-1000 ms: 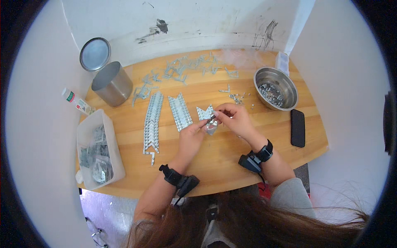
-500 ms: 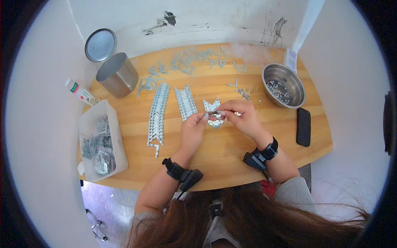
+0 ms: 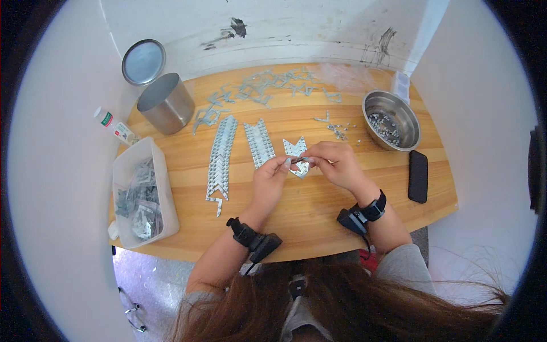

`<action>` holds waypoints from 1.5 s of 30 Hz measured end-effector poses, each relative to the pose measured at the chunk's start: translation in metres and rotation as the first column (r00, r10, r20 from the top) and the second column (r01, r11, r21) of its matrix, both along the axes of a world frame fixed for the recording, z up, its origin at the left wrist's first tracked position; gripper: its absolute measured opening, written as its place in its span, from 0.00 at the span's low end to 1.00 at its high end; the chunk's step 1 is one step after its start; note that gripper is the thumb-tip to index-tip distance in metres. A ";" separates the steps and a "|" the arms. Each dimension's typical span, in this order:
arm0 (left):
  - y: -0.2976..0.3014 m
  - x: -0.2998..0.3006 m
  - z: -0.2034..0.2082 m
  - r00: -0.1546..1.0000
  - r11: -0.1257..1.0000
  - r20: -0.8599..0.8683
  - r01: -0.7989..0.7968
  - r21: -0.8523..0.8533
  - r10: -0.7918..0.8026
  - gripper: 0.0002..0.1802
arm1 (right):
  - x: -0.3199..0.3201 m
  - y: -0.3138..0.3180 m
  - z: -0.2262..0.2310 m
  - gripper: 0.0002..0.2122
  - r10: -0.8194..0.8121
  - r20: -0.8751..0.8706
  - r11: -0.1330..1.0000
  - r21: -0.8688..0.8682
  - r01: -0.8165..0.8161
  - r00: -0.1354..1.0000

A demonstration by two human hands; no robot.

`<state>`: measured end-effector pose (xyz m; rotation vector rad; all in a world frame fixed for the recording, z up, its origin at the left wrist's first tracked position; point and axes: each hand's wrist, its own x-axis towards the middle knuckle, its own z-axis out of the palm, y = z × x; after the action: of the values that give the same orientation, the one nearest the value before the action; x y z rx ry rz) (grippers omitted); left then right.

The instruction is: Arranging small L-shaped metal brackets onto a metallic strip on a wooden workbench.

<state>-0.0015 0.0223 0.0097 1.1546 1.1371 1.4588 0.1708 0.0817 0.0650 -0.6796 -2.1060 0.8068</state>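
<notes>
My left hand (image 3: 270, 181) and my right hand (image 3: 339, 165) meet over the middle of the table. Between their fingertips they pinch a small metal bracket (image 3: 298, 161), mostly covered by the fingers. Just beyond it lies a short stack of L-shaped brackets (image 3: 294, 146), partly hidden by my hands. To the left are two rows of nested brackets with small studs: a medium row (image 3: 259, 141) and a longer row (image 3: 222, 154). One single bracket (image 3: 219, 207) touches the near end of the longer row.
Loose brackets (image 3: 253, 85) spread along the far side. Small screws (image 3: 337, 131) lie before a steel bowl (image 3: 364, 117) at right; a black phone (image 3: 418, 176) is nearer. At left stand a plastic bin (image 3: 171, 214), a bottle (image 3: 117, 128) and a steel canister (image 3: 176, 108) with its lid (image 3: 143, 61).
The whole view has shifted slightly. Both hands stay together on the bracket, with the fingers a little differently placed.
</notes>
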 end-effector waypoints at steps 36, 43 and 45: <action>0.007 -0.004 -0.003 0.866 0.979 -0.483 -0.039 0.201 0.133 0.15 | 0.008 0.020 -0.005 0.06 -0.225 0.007 0.965 -0.141 0.223 0.974; 0.008 0.002 -0.003 0.216 0.977 -0.964 0.109 0.180 0.154 0.31 | -0.003 0.053 -0.014 0.07 -0.284 0.362 0.954 0.200 0.224 0.888; 0.010 0.002 -0.009 0.164 0.977 -0.975 0.130 0.169 0.147 0.33 | -0.006 0.057 -0.014 0.07 -0.274 0.427 0.958 0.206 0.202 0.862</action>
<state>0.0008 0.0326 0.0011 2.4723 1.8485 0.6192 0.1649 0.1389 0.0510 -1.1035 -2.3980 0.3605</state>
